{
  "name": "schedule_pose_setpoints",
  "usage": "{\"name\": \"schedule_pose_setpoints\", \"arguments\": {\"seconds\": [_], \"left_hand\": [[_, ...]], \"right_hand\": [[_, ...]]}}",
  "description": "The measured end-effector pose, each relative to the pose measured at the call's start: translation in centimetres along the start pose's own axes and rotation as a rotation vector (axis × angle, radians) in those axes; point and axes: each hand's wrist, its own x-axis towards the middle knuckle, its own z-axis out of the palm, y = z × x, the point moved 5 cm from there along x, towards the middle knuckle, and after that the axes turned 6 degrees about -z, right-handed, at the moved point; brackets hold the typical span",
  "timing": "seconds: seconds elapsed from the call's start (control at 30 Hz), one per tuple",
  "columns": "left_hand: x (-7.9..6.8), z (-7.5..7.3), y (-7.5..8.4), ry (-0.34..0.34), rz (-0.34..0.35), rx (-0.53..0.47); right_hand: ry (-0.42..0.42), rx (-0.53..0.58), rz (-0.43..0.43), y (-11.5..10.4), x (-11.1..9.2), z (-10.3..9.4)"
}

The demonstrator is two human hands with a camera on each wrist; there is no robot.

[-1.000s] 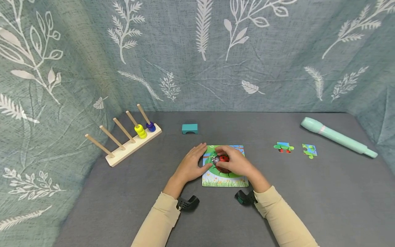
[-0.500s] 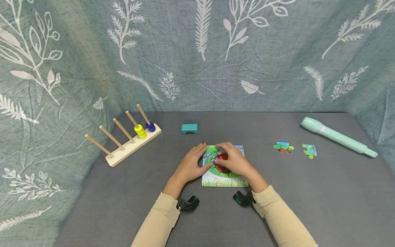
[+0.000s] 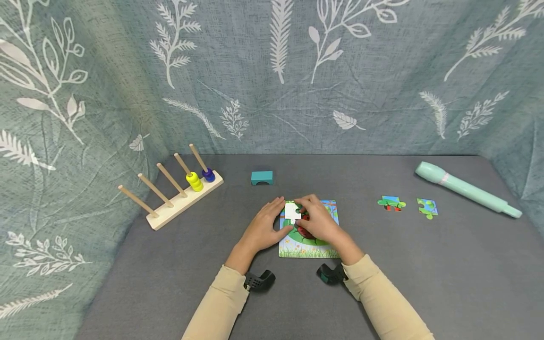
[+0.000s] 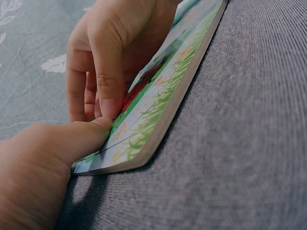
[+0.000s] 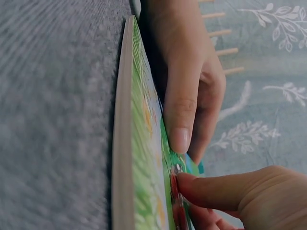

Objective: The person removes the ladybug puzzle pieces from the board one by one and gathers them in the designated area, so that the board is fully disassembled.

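A square wooden jigsaw puzzle (image 3: 309,251) with a ladybug picture lies flat on the grey cloth. A white, piece-shaped gap (image 3: 292,211) shows in its upper left. My left hand (image 3: 264,227) rests along the left edge, fingers extended, thumb lying on the picture. From the right, my right hand (image 3: 319,220) reaches over the puzzle and pinches a puzzle piece between thumb and fingers; the hand mostly hides the piece. In the right wrist view, the right thumb (image 5: 192,186) is at the ladybug's head, close to the left thumb (image 5: 180,136).
Two loose puzzle pieces, one green and red (image 3: 391,203) and one green and blue (image 3: 427,208), lie to the right. Beyond them is a mint-green tube-shaped object (image 3: 467,189). A teal arched block (image 3: 261,177) stands behind the puzzle, and a wooden peg stand (image 3: 178,204) with yellow and blue rings at left.
The right hand has shifted slightly left and away from me, lifting a piece from the puzzle's upper left, where white now shows. The left hand has stayed in place.
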Motion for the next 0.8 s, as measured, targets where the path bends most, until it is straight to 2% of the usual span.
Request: {"name": "schedule_pose_setpoints", "arguments": {"seconds": [0.53,0.8], "left_hand": [[0.13,0.17,-0.16,-0.001,0.002,0.001],[0.16,0.20,-0.25,0.005,0.013,-0.002]], "right_hand": [[0.110,-0.057,-0.045,0.14,-0.34,0.05],[0.120,-0.051,-0.071,0.04,-0.36,-0.06]]}}
